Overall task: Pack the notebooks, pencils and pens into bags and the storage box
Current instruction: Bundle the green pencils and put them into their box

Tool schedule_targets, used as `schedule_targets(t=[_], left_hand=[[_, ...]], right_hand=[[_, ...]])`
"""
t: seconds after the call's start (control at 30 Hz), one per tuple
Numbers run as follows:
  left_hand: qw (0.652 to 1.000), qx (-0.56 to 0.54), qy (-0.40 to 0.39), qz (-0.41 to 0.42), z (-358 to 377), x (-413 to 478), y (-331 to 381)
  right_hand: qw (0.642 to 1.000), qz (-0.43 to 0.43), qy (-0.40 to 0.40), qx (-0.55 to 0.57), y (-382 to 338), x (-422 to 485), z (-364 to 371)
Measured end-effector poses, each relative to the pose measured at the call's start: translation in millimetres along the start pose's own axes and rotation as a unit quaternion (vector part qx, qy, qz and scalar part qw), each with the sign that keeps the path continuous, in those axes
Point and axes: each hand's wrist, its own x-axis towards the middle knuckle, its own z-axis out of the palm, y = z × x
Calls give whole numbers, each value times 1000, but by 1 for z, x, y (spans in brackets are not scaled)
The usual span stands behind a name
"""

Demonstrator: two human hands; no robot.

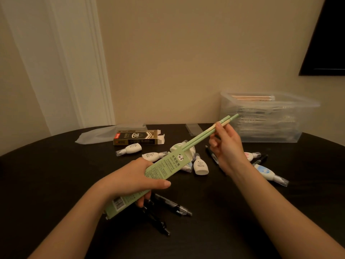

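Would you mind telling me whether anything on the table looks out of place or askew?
Nothing looks spilled or damaged. The black pen box lies with its end flap open, small white bottles are scattered mid-table, most on their sides, and loose pens lie at angles near the front.

Dark round worktop (46, 184): small white squeeze bottles with clear caps (200, 166) scattered mid-surface, on their sides. Black-gold carton (136, 140) at back, end flap open. Beige wall (168, 62), white door frame (78, 71) left.
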Motion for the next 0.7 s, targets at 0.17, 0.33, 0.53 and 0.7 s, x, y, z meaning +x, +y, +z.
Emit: schedule_targets(t=[0.17,0.33,0.53,0.7], left_hand=[[1000,-23,13,11,-4,-1,2],[999,40,26,-4,7,3,4],[998,3,68,13,-2,-1,2],[986,67,153,8,-8,1,-4]], right_hand=[[997,27,-36,64,0,3,-3],[1000,11,-3,5,1,1,-3],[999,15,-17,24,1,0,0],[997,5,-46,-54,-8,0,-5]])
